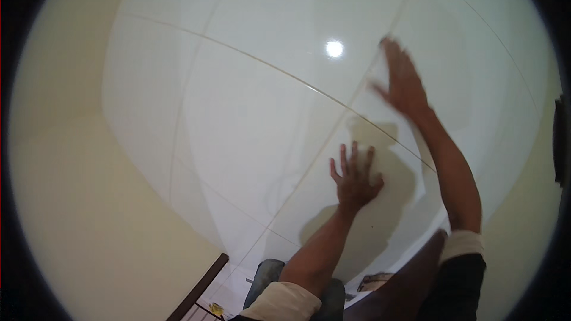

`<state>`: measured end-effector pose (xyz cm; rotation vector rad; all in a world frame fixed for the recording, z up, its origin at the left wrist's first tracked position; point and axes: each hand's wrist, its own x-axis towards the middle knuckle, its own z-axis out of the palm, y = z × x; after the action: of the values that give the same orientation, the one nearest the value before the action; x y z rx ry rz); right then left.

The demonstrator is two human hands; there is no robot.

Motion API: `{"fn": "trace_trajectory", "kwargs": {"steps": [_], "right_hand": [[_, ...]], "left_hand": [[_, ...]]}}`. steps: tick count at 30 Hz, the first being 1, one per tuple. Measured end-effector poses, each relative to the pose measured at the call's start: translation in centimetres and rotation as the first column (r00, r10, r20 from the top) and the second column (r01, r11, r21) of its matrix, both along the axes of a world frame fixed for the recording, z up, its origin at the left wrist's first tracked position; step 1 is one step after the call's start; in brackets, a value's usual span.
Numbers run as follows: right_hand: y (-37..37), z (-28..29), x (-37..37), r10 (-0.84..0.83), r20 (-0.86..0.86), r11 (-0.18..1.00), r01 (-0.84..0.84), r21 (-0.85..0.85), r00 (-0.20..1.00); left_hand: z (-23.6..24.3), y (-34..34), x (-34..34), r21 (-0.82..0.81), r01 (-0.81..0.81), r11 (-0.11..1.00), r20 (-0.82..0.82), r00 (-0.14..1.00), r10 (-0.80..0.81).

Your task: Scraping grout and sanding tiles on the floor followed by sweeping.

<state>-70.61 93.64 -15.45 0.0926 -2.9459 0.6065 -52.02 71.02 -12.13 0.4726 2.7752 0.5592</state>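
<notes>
White glossy tiles (250,119) with thin grout lines stretch in front of me. My left hand (355,183) rests on one tile with its fingers spread, or very close above it; nothing is in it. Farther off and to the right, my right hand (404,80) is beside a joint between tiles. Its fingers are stretched out and its thumb stands apart, somewhat smeared by motion. Nothing shows in that hand; its palm side is turned away, so whether it touches the tile I cannot tell. Both forearms are bare below rolled, light cuffs.
Plain cream walls (65,137) border the tiles at left and right. A dark brown rail or edge (199,285) juts in at lower left, near a small yellow thing (216,308). A dark object (559,142) hangs at the right rim. My jeans (266,270) show below.
</notes>
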Motion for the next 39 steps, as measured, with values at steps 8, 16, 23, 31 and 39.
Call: {"fn": "trace_trajectory", "kwargs": {"steps": [8, 16, 23, 31, 39], "right_hand": [[1.6, 1.2, -7.0, -0.385, 0.015, 0.921, 0.385, -0.062, 0.923], [9.4, -1.6, -3.6, -0.465, -0.211, 0.86, 0.496, 0.124, 0.86], [-6.5, -0.5, 7.4, 0.026, -0.092, 0.997, -0.033, -0.07, 0.995], [-8.9, -0.5, 21.7, -0.335, -0.05, 0.942, 0.335, -0.019, 0.941], [-11.9, -0.6, 28.6, -0.548, -0.096, 0.82, 0.556, 0.136, 0.831]], "left_hand": [[-0.3, 0.2, -0.1, -0.056, 0.006, 0.998, -0.04, 0.999, -0.008], [0.0, 1.4, 0.3, -0.042, 0.036, 0.998, -0.023, 0.999, -0.037], [-0.4, -1.9, -0.1, -0.075, 0.014, 0.997, -0.074, 0.997, -0.019], [-0.5, -1.6, 0.6, 0.271, -0.014, 0.963, -0.181, 0.981, 0.066], [-0.1, -13.9, 2.0, 0.731, -0.026, 0.682, -0.206, 0.944, 0.257]]}}
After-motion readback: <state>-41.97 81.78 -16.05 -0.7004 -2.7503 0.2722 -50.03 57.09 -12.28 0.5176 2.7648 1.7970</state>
